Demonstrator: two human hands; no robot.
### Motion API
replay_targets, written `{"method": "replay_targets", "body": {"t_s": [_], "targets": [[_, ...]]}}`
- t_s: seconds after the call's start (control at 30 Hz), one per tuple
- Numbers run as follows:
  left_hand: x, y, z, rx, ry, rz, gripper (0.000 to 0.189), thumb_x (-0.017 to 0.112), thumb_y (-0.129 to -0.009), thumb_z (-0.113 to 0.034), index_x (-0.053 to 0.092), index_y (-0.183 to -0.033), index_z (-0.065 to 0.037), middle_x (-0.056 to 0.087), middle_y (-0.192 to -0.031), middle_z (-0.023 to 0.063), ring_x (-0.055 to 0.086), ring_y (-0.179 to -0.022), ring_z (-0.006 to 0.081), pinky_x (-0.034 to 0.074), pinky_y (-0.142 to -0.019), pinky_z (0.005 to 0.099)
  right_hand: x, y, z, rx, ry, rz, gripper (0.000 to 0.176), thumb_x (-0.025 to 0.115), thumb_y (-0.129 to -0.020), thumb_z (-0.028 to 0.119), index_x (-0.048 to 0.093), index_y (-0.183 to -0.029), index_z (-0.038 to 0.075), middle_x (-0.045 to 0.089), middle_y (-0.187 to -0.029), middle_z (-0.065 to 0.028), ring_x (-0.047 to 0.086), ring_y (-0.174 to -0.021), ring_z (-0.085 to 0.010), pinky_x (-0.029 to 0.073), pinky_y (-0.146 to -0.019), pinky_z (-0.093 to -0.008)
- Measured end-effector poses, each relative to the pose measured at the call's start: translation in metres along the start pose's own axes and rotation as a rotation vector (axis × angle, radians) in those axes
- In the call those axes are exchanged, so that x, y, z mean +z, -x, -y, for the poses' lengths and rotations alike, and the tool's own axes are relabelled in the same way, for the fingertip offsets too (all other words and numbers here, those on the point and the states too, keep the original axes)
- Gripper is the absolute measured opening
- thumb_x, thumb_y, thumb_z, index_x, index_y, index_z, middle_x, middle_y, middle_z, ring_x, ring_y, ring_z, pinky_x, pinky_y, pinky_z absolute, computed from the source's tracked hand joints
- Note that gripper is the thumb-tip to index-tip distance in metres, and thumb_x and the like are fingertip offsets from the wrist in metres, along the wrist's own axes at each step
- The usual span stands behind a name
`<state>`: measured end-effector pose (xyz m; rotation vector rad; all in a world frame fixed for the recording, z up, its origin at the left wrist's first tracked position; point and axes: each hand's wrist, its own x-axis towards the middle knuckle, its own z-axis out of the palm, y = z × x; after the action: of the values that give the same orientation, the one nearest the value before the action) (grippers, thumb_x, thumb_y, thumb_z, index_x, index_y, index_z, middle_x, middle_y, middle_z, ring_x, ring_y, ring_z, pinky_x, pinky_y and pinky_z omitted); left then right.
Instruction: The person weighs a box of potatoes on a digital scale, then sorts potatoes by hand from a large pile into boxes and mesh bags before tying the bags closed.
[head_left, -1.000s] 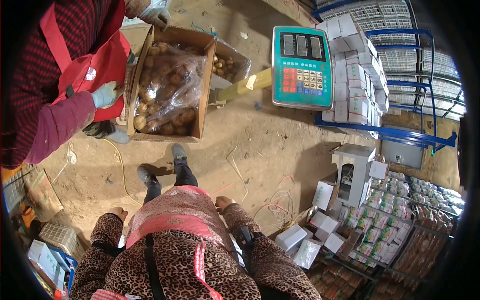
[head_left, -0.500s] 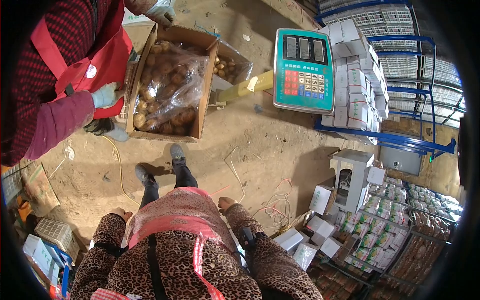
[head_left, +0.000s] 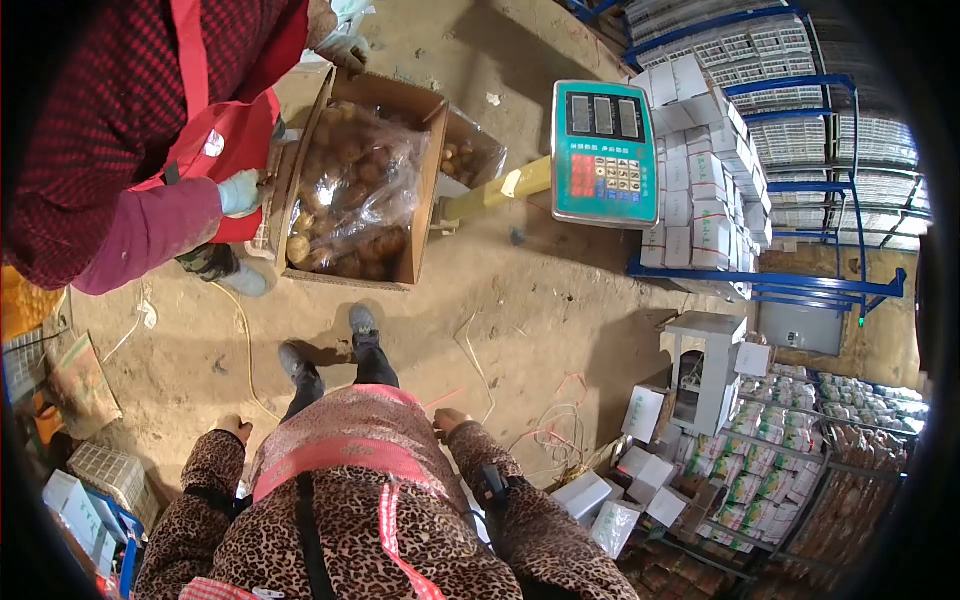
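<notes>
My left hand (head_left: 235, 428) hangs beside the pink apron (head_left: 340, 462) at my waist, small in view, its fingers curled and partly hidden. On the other side of the apron is my right hand (head_left: 450, 420), low at my side, with fingers too small to make out clearly. Neither hand touches the cardboard box (head_left: 437, 165) in front of me. Round brown produce (head_left: 370, 160) lies in that box under clear plastic. Past it stands a green scale display (head_left: 605, 155) on a yellow post (head_left: 505, 190).
A person in a red apron (head_left: 225, 145) stands at the box, a gloved hand (head_left: 240, 193) at its edge. Stacked white boxes (head_left: 700, 190) and a blue rack (head_left: 760, 277) stand right. A yellow cord (head_left: 243, 345) and loose cords (head_left: 560, 430) lie on the floor.
The box and the other person appear slightly farther right in view, and the scale display a little lower. My hands stay at my sides, with only slight shifts.
</notes>
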<state>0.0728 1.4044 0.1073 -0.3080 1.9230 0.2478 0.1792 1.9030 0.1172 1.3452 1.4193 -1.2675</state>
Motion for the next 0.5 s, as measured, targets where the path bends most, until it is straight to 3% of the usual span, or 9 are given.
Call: {"method": "replay_targets", "body": {"t_s": [0.1,0.13,0.2,0.27,0.37,0.47,0.5], "targets": [[0.002,-0.007,0.02,0.089,0.003,-0.04,0.031,0.061,-0.082,-0.028,0.066,-0.096,-0.001,0.067,-0.095,0.0197,0.065,-0.093,0.0277,0.051,-0.081,0.0371,0.006,-0.012,-0.004,-0.025,0.018,0.029,0.033,0.054,-0.088,0.03,0.058,-0.109,0.005,0.06,-0.088,-0.0072,0.057,-0.065,-0.0154,0.044,-0.052,-0.0292],[-0.005,0.002,0.016,0.055,0.005,-0.056,0.026,0.062,-0.084,-0.017,0.064,-0.105,-0.001,0.066,-0.103,0.0197,0.063,-0.099,0.0277,0.05,-0.085,0.035,0.009,-0.009,0.0,-0.025,0.02,0.013,0.035,0.054,-0.087,0.029,0.058,-0.114,0.006,0.061,-0.094,-0.0087,0.058,-0.066,-0.0163,0.045,-0.053,-0.0296],[-0.005,-0.005,0.025,0.071,0.043,-0.088,0.028,0.06,-0.085,-0.009,0.06,-0.112,-0.001,0.064,-0.107,0.0196,0.062,-0.102,0.0278,0.05,-0.088,0.034,0.015,0.005,0.014,-0.039,0.06,-0.018,0.037,0.053,-0.087,0.028,0.058,-0.116,0.006,0.062,-0.097,-0.0101,0.059,-0.066,-0.0169,0.046,-0.053,-0.0298],[0.01,-0.036,0.051,0.075,0.065,-0.053,0.038,0.055,-0.086,0.003,0.053,-0.124,-0.002,0.063,-0.111,0.0192,0.061,-0.104,0.0284,0.049,-0.09,0.0323,0.019,0.011,0.028,-0.045,0.1,-0.03,0.037,0.054,-0.087,0.027,0.058,-0.117,0.005,0.063,-0.101,-0.0129,0.06,-0.068,-0.0176,0.048,-0.056,-0.0294],[-0.028,-0.001,0.029,0.056,0.061,0.054,0.038,0.055,-0.086,0.002,0.053,-0.124,-0.003,0.064,-0.111,0.018,0.063,-0.101,0.0272,0.051,-0.088,0.0329,0.016,0.008,0.044,-0.107,0.178,0.031,0.034,0.054,-0.087,0.025,0.059,-0.114,0.005,0.064,-0.101,-0.0114,0.061,-0.07,-0.0171,0.049,-0.058,-0.0296],[-0.04,0.012,0.02,-0.004,0.142,-0.013,0.032,0.058,-0.083,-0.003,0.06,-0.114,-0.005,0.066,-0.104,0.0194,0.063,-0.101,0.0272,0.049,-0.09,0.0346,0.016,0.008,0.08,-0.049,0.283,0.02,0.032,0.053,-0.087,0.025,0.06,-0.112,0.006,0.064,-0.101,-0.0096,0.062,-0.07,-0.0165,0.049,-0.057,-0.0296],[-0.037,0.007,0.023,0.008,0.174,-0.033,0.031,0.058,-0.083,-0.003,0.06,-0.113,-0.005,0.066,-0.102,0.019,0.064,-0.1,0.0273,0.049,-0.089,0.0344,0.01,0.001,0.085,-0.137,0.346,0.017,0.032,0.052,-0.087,0.025,0.06,-0.111,0.006,0.064,-0.101,-0.009,0.062,-0.07,-0.0163,0.049,-0.056,-0.03]]}}
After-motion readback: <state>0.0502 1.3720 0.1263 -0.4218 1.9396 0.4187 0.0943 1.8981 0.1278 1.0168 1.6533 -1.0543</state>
